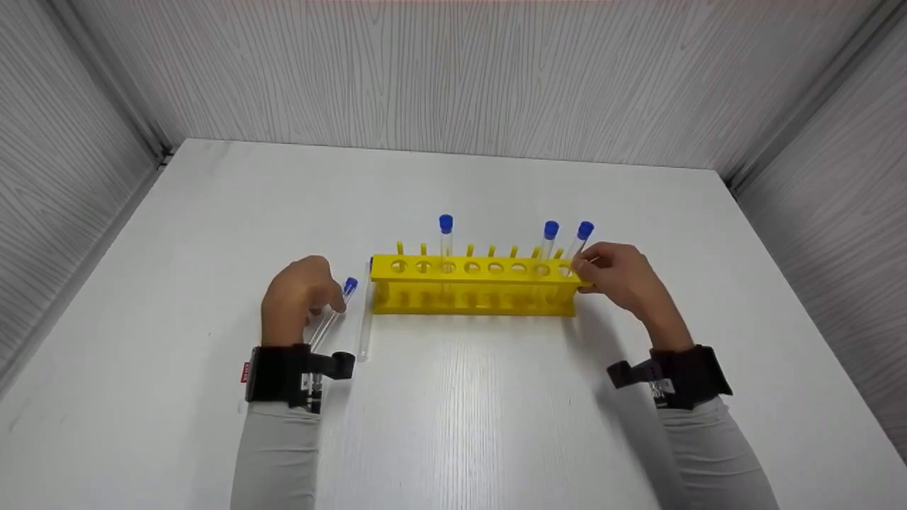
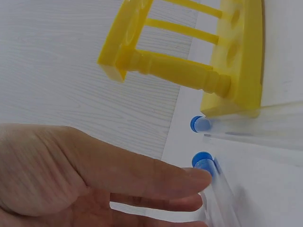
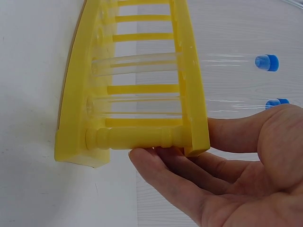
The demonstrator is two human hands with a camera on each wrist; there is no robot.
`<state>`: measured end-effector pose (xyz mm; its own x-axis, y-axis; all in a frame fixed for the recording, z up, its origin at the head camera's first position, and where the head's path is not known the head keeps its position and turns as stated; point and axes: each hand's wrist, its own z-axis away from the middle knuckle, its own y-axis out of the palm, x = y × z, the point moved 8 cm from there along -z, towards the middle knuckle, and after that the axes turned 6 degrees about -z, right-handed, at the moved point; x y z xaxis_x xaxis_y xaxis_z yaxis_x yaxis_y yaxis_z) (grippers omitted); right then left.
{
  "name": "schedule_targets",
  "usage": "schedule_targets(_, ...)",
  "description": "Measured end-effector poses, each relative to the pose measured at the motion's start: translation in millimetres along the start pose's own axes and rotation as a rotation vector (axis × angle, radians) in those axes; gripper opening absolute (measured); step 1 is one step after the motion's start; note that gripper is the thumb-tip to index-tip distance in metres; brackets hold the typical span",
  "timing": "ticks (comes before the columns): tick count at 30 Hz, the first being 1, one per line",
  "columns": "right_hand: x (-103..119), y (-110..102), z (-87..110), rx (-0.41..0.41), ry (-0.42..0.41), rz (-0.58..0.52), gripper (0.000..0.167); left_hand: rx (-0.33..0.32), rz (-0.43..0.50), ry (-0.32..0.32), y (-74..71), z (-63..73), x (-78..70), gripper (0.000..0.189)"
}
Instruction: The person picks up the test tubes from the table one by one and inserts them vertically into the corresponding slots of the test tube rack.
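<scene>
My left hand [image 1: 301,290] pinches a clear test tube [image 1: 326,329] just under its blue cap [image 2: 202,159], thumb on the near side in the left wrist view. The tube slants, cap end away from me. My right hand [image 1: 616,276] grips the right end of a yellow test tube rack [image 1: 475,270], thumb over the top plate and fingers [image 3: 156,170] curled under it by the end post [image 3: 137,138]. Three blue-capped tubes stand in the rack: one left of centre [image 1: 446,241] and two near the right end, the outermost [image 1: 581,237] leaning right.
Another capped tube [image 1: 365,319] lies on the white table [image 1: 453,425] along the rack's left end, close to the tube in my left hand. Grey wood-grain panels [image 1: 439,78] wall the table at the back and both sides.
</scene>
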<state>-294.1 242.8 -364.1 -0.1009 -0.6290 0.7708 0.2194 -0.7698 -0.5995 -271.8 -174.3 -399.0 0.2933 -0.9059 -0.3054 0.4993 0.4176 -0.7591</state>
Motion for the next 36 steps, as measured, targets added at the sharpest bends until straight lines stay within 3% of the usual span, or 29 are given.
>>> schedule_targets(7,0.0,-0.3,0.3,-0.005,0.005,0.001,0.037,0.032,-0.052,-0.003,3.0,-2.2,1.7,0.049)
schedule_targets(13,-0.5,-0.9,0.5,-0.005,0.005,-0.002,0.036,0.053,-0.027,-0.029,5.1,-3.1,2.0,0.046)
schedule_targets(36,0.4,-0.6,0.8,-0.007,0.006,0.011,0.038,-0.026,-0.020,-0.004,4.0,-5.6,-1.5,0.042)
